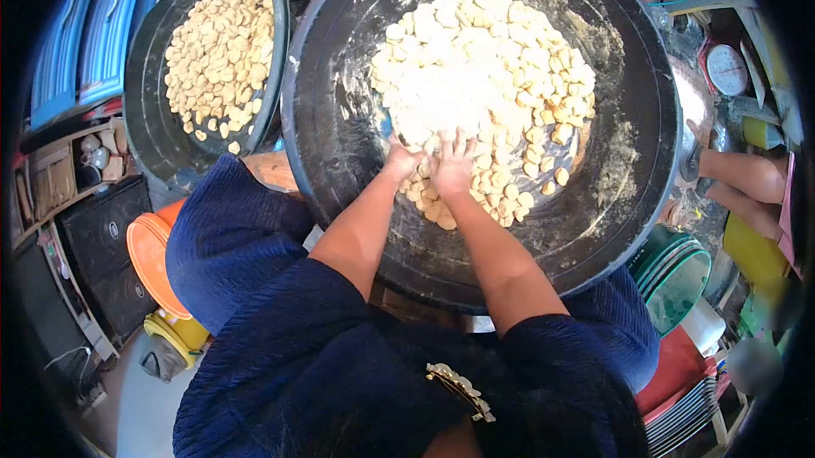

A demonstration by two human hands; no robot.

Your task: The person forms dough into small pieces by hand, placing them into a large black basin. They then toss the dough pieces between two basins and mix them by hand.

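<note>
1. Both hands are working side by side in the large black basin (340,161); the left hand (401,161) and the right hand (454,171) are pressing palms-down with fingers spread into the floured dough pieces (484,93), gripping nothing between finger and thumb as far as the view is showing.
2. Those pieces are lying heaped from the basin's middle toward its far rim, with loose white flour (441,89) sitting thickest on the heap just beyond the fingertips; flour is also dusting the basin's right wall.
3. Judging by their look, the pieces are seeming small, soft and light singly, though the whole heap is probably weighing a fair amount; the flour coating is likely keeping them dry and loose rather than sticky, so scooping from beneath with cupped hands is looking wiser than pinching, which could be squashing them.
4. A second black basin (148,131) is standing against the first one's left rim, holding more pale pieces (219,55) with less flour.
5. A kitchen scale (727,69) is sitting beyond the right rim; another person's forearm (740,176) is resting near it.
</note>
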